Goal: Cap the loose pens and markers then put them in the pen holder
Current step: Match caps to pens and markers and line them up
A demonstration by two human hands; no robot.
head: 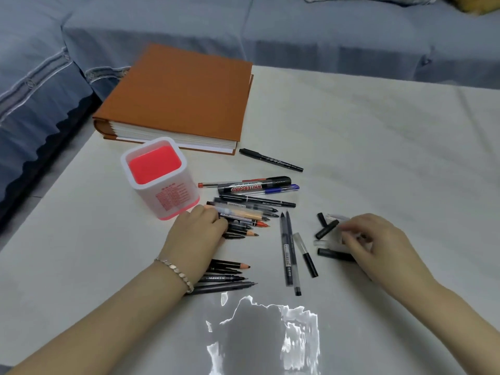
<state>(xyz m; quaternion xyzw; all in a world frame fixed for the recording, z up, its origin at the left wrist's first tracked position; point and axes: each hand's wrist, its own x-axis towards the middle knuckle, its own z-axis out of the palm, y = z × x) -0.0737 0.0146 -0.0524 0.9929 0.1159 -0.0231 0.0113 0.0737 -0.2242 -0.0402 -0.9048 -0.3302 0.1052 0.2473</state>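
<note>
A white pen holder point(173, 197) with a red inside stands upright left of centre. Right of it lies a pile of several loose pens and markers, among them a whiteboard marker point(251, 186). My left hand point(193, 235) rests on the near end of that pile, its fingers curled round a clear pen point(230, 212). Two grey gel pens point(288, 250) lie between my hands. Several loose black and clear caps point(324, 226) lie to the right. My right hand point(378, 244) hovers over them and pinches a small cap; the blur hides which one.
A thick orange book point(178, 96) lies behind the holder. A capped black pen point(270, 159) lies alone near the book's corner. The white table point(365, 131) extends to the right and back. A blue-covered sofa point(297, 31) runs behind and to the left.
</note>
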